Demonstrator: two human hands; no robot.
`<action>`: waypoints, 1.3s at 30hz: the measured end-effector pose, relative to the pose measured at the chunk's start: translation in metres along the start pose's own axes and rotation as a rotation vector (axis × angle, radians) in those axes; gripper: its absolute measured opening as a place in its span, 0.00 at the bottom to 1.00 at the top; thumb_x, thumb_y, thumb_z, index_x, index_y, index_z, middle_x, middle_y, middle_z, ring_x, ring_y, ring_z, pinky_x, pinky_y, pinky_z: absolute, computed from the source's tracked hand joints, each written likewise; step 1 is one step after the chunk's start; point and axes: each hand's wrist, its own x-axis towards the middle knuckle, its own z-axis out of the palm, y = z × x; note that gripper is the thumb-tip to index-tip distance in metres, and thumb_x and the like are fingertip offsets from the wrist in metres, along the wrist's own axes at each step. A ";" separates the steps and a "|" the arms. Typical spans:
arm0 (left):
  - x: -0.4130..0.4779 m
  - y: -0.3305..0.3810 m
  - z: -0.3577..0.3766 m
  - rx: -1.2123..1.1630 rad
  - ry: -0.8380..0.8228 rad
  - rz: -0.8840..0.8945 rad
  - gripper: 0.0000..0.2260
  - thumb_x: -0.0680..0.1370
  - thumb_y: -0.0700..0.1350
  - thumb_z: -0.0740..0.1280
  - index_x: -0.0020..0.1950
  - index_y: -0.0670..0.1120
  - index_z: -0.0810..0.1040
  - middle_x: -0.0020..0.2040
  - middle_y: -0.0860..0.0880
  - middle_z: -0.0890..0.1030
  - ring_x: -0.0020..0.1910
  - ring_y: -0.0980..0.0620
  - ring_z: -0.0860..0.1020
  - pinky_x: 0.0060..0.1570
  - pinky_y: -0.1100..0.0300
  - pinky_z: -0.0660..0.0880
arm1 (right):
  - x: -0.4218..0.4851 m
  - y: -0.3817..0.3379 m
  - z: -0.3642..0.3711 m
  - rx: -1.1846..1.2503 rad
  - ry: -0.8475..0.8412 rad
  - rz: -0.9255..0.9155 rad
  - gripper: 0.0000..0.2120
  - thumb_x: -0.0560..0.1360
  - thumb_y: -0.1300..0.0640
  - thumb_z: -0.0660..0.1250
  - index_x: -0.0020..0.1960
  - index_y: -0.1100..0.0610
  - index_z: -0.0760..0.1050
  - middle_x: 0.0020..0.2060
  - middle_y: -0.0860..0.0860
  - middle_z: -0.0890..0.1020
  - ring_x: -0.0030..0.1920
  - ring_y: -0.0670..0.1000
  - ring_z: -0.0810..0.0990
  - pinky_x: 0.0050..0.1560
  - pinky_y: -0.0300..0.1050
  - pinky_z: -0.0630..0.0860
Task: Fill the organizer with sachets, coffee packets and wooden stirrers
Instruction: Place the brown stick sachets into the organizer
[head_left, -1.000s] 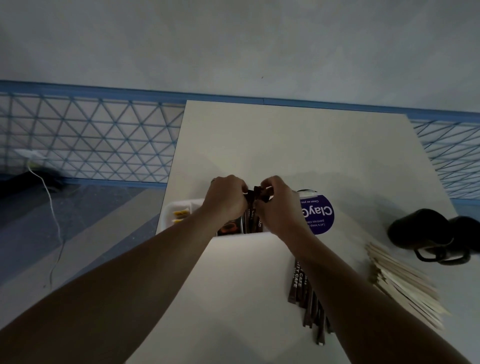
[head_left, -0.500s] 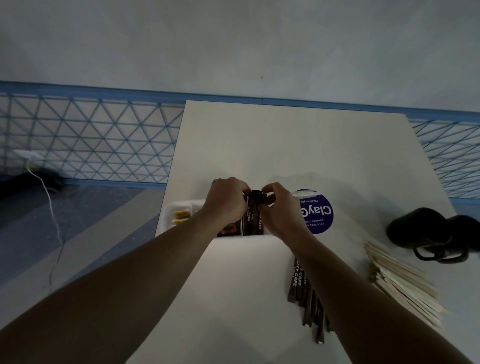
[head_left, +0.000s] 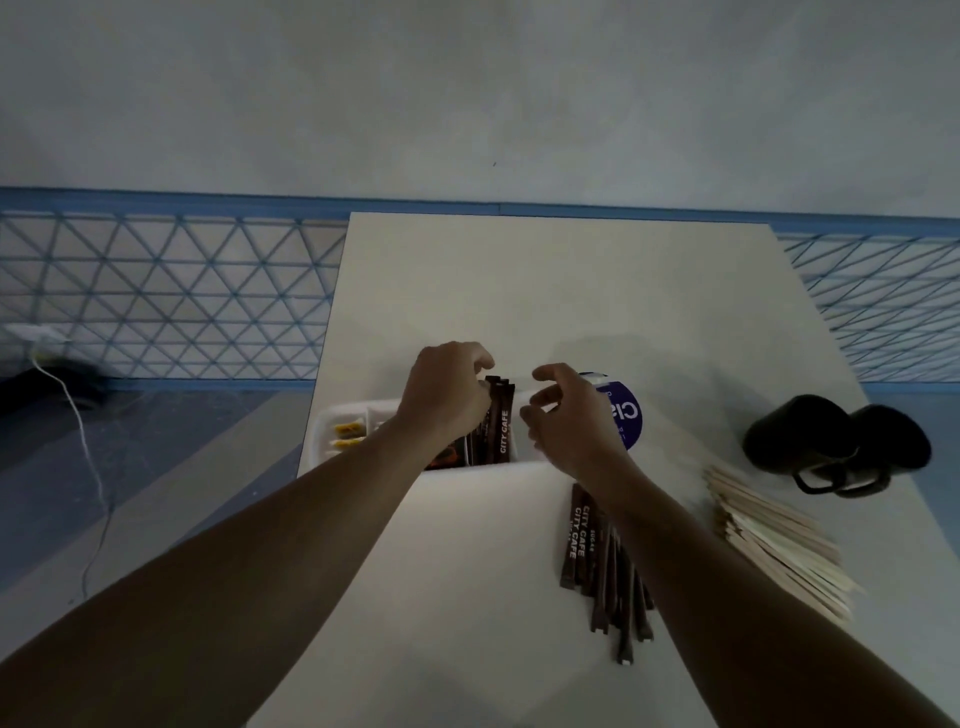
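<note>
A white organizer (head_left: 324, 431) stands on the white table (head_left: 545, 291), with yellow sachets (head_left: 347, 435) in its left compartment. Dark brown "City Cafe" stick packets (head_left: 503, 426) stand upright in a middle compartment. My left hand (head_left: 447, 395) rests on their left side, fingers curled against the packets. My right hand (head_left: 566, 421) hovers just right of them, fingers apart and holding nothing. Several loose coffee stick packets (head_left: 597, 561) lie on the table beside my right forearm. A pile of wooden stirrers (head_left: 774, 540) lies further right.
A round purple label (head_left: 626, 421) shows behind my right hand. Two black mugs (head_left: 831, 441) lie at the table's right edge. The table's left edge drops to the floor, where a white cable (head_left: 88, 457) runs. A blue lattice wall stands behind.
My right hand has let go of the stick packets and pulled away to the right, fingers spreading. The packets now stand in the organizer, and my left hand stays against them.
</note>
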 end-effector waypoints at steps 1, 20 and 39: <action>-0.001 0.005 0.000 -0.024 0.016 0.010 0.12 0.76 0.39 0.68 0.60 0.46 0.81 0.55 0.48 0.83 0.55 0.49 0.80 0.56 0.59 0.75 | -0.002 0.002 -0.005 0.008 0.018 -0.002 0.18 0.77 0.58 0.71 0.66 0.52 0.73 0.49 0.48 0.83 0.45 0.50 0.84 0.43 0.52 0.85; -0.076 0.059 0.102 0.031 -0.405 -0.017 0.05 0.76 0.43 0.69 0.48 0.42 0.79 0.45 0.46 0.81 0.44 0.48 0.80 0.38 0.60 0.74 | -0.104 0.117 -0.061 -0.252 0.005 0.276 0.10 0.75 0.59 0.73 0.55 0.56 0.78 0.45 0.49 0.81 0.42 0.44 0.80 0.39 0.36 0.78; -0.094 0.045 0.144 0.139 -0.320 -0.211 0.18 0.74 0.42 0.71 0.61 0.41 0.71 0.57 0.42 0.77 0.56 0.42 0.77 0.43 0.58 0.70 | -0.108 0.135 -0.032 -0.279 0.079 0.238 0.04 0.76 0.61 0.69 0.50 0.57 0.75 0.37 0.50 0.78 0.32 0.47 0.80 0.30 0.46 0.82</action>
